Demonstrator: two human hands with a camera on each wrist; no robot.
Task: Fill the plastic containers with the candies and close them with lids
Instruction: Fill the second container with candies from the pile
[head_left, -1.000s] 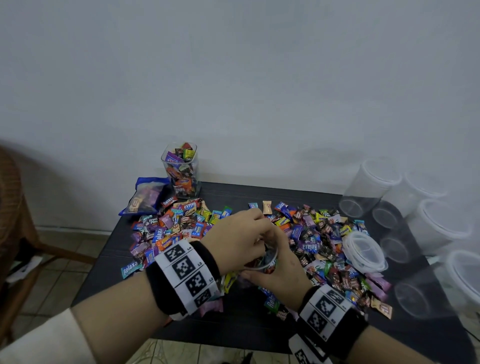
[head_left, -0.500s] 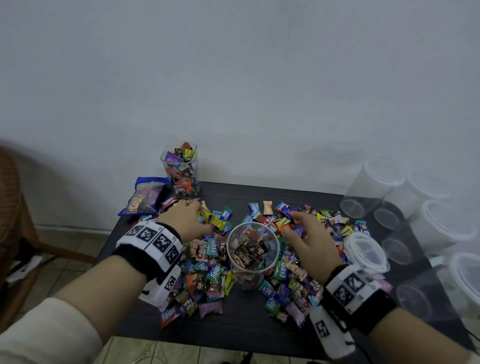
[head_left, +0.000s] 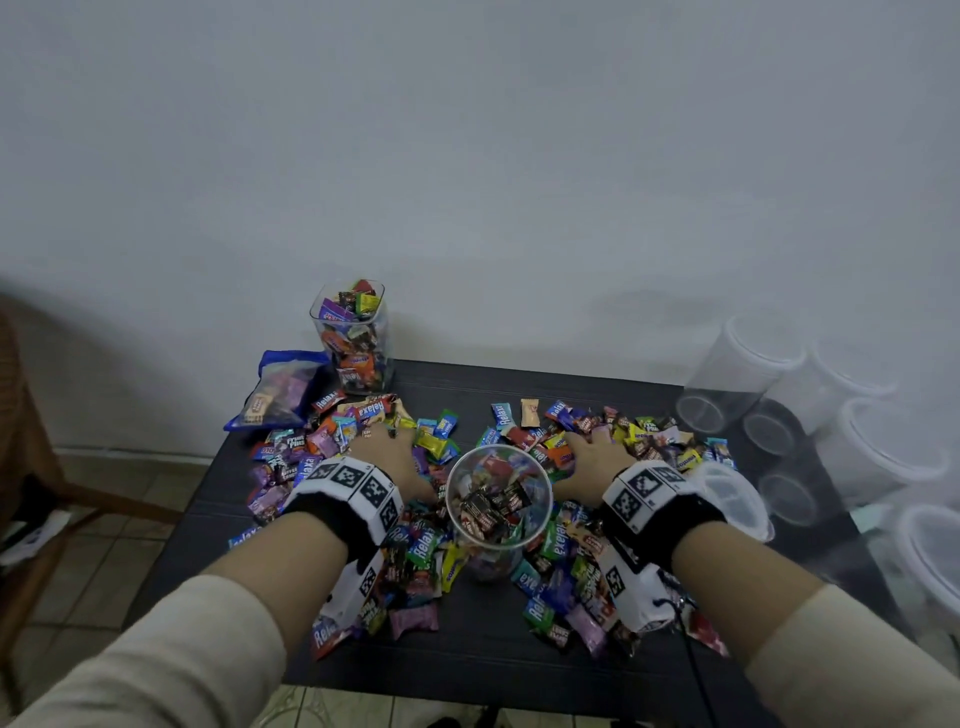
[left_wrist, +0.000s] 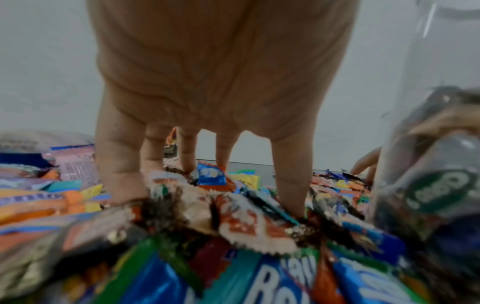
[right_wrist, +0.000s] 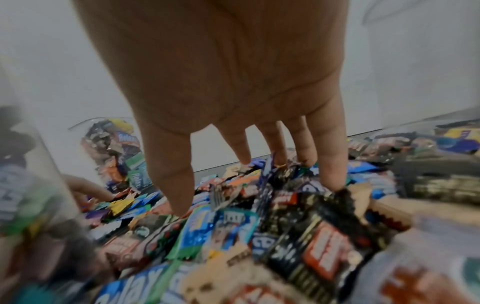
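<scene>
A round clear container (head_left: 498, 501) stands upright mid-table, partly filled with wrapped candies, no lid on it. Loose candies (head_left: 311, 447) lie in heaps on both sides of it. My left hand (head_left: 395, 441) rests on the left heap, fingers spread and straight, tips dug among the wrappers (left_wrist: 207, 185). On the right heap my right hand (head_left: 592, 452) lies the same way, fingertips in the candies (right_wrist: 254, 185). Neither hand holds anything that I can see. A clear round lid (head_left: 732, 493) lies just right of my right wrist.
A square container (head_left: 353, 338) full of candies stands at the back left by the wall, beside a blue candy bag (head_left: 280, 389). Several empty lidded containers (head_left: 743, 374) lie along the table's right edge. A chair (head_left: 21, 467) stands off to the left.
A second ago both hands met over the round container. They have parted, left going left and right going right, and dropped onto the candy heaps.
</scene>
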